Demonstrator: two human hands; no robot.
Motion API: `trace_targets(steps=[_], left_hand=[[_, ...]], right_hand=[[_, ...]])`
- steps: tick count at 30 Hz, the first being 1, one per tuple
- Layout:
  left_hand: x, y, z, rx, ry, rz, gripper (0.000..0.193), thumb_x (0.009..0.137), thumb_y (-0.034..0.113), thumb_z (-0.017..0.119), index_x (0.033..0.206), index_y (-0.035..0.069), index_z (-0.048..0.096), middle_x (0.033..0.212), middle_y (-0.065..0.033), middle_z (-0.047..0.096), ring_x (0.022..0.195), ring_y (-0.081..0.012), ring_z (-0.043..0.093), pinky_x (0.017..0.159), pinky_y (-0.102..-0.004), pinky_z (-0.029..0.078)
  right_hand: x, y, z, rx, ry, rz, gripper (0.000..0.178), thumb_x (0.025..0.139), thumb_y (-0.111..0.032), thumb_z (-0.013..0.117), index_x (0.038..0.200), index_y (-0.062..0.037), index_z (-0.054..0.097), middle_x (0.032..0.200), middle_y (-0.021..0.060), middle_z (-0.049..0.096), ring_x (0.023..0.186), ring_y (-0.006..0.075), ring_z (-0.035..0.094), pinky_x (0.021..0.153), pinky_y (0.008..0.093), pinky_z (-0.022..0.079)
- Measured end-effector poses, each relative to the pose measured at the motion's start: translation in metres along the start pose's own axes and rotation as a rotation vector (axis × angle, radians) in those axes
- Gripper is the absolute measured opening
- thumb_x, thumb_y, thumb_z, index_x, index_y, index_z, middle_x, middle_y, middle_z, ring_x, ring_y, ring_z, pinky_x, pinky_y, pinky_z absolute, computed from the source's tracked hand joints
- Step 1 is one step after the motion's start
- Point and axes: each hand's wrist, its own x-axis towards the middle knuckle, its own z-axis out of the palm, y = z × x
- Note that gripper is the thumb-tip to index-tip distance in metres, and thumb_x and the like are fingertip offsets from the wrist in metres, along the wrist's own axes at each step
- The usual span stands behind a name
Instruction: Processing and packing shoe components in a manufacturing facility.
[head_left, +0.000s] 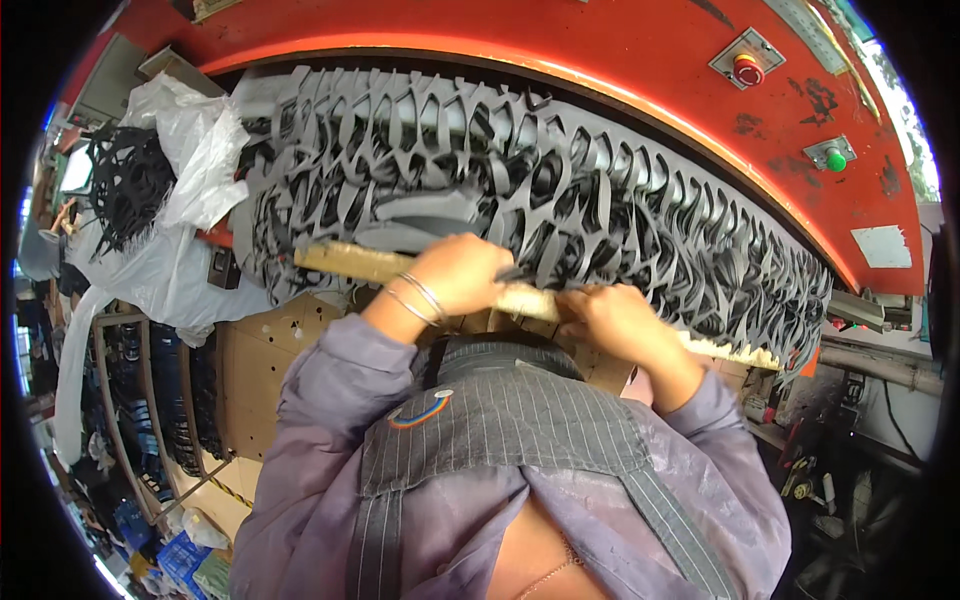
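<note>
A wide grey cut-out sheet [600, 200], a web of strips around many holes, lies bunched across the machine bed in front of me. My left hand [465, 272], with bracelets on its wrist, is closed at the sheet's near edge, over a pale yellow wooden board [350, 262]. Something dark shows by its fingertips; I cannot make it out. To the right, my right hand [620, 322] bends its fingers down at the same board edge, and what they hold is hidden. Flat solid grey pieces [430, 208] lie on the web beyond my left hand.
A red machine beam [640, 60] spans the far side, with a red stop button [747, 70] and a green button [835, 158]. At left are white plastic sacking [195, 150], a bundle of black scrap [128, 185] and a metal rack [150, 400].
</note>
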Motion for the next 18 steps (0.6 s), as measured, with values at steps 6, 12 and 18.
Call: trace_targets(steps=[6, 12, 18], left_hand=[[0.076, -0.025, -0.032, 0.06, 0.497, 0.041, 0.015, 0.077, 0.013, 0.065, 0.091, 0.008, 0.066, 0.097, -0.0123, 0.066, 0.089, -0.0314, 0.062, 0.077, -0.0425, 0.052], [0.08, -0.034, 0.029, 0.311, 0.475, 0.01, 0.036, 0.08, 0.011, 0.056, 0.114, 0.008, 0.065, 0.124, -0.0066, 0.063, 0.114, -0.0243, 0.056, 0.092, -0.0412, 0.045], [0.083, -0.021, 0.032, 0.19, 0.5, 0.07, 0.043, 0.078, 0.01, 0.064, 0.121, 0.012, 0.063, 0.126, -0.0066, 0.061, 0.119, -0.0271, 0.054, 0.098, -0.0374, 0.043]], right_hand=[[0.101, 0.076, -0.069, -0.389, 0.313, -0.142, 0.033, 0.08, -0.009, 0.06, 0.113, -0.0095, 0.064, 0.103, 0.0128, 0.066, 0.092, 0.0289, 0.065, 0.075, 0.0393, 0.053], [0.185, 0.135, -0.052, -0.401, 0.217, -0.614, 0.034, 0.081, -0.003, 0.053, 0.113, -0.0067, 0.063, 0.121, 0.0119, 0.061, 0.117, 0.028, 0.057, 0.105, 0.0404, 0.041], [0.116, 0.14, -0.043, 0.511, 0.855, -0.223, 0.04, 0.075, 0.0, 0.074, 0.111, -0.003, 0.055, 0.106, 0.0101, 0.064, 0.094, 0.0211, 0.064, 0.084, 0.0321, 0.052]])
